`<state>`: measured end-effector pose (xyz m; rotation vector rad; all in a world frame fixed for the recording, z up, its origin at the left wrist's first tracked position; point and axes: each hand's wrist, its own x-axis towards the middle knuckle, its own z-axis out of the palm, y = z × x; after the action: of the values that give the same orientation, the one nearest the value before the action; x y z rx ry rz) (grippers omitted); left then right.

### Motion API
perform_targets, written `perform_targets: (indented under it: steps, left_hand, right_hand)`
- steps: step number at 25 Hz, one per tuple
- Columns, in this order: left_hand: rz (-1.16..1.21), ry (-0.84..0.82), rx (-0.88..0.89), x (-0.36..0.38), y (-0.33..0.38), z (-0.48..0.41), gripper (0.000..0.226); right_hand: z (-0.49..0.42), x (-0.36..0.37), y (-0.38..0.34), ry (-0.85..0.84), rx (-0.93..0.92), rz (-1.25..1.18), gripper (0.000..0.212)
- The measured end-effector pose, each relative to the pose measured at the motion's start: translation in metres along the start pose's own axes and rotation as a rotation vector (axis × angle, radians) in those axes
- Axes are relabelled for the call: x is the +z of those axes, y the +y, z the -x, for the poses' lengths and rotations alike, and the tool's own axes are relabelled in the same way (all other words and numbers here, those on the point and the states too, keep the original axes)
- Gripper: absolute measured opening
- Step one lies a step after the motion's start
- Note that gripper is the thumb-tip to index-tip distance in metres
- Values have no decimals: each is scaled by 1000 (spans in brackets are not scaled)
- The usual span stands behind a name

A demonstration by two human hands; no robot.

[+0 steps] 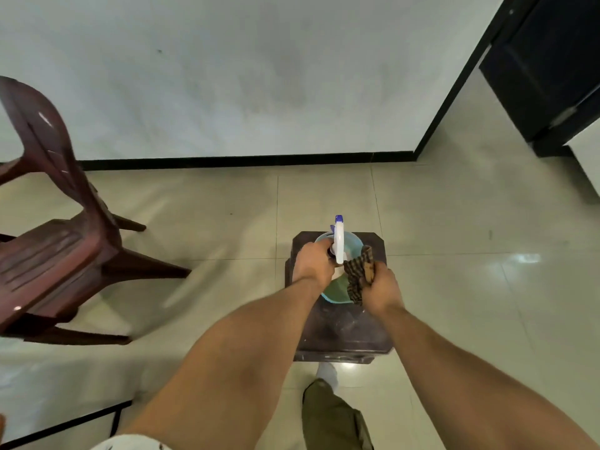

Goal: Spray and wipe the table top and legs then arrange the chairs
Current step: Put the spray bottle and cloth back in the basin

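Bare forearms nearest camera, reaching forward and down over small dark stool (337,329). Left hand (313,264) wrapped around neck of spray bottle (339,238), fingers curled tight; white bottle upright, blue nozzle on top. Right hand (383,287) clenched around checked cloth (358,274), fabric bunched, hanging just beside bottle. Both held above light-blue basin (350,241) sitting on stool. Brown plastic chair (58,248) well apart at left, blurred. Pale tiled floor (470,287); white wall (227,76) with black skirting behind.
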<state>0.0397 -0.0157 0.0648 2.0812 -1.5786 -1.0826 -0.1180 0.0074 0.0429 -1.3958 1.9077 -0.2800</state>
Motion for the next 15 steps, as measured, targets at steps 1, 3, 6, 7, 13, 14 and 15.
perform_targets:
  steps: [1, 3, 6, 7, 13, 14, 15]
  left_hand:
    - [-8, -2, -12, 8, 1, -17, 33]
    - [2, -5, -37, 25, -2, -47, 33]
    - [4, -26, -72, 48, -9, -76, 29]
    - [8, -31, -88, 55, -10, -84, 28]
    - [21, -84, -154, 82, -19, -102, 24]
    - [42, -78, -165, 83, -19, -101, 23]
    - [51, -68, -169, 84, -17, -101, 22]
  right_hand:
    - [-16, 1, 3, -14, 9, 1, 29]
    - [-41, 9, 12, -34, 31, -13, 29]
    - [-60, 22, 28, -99, 60, -35, 32]
    - [-65, 25, 33, -114, 71, -43, 32]
    - [-84, 29, 47, -137, 106, -52, 33]
    - [-85, 28, 48, -143, 99, -52, 34]
    - [-84, 26, 49, -157, 89, -52, 35]
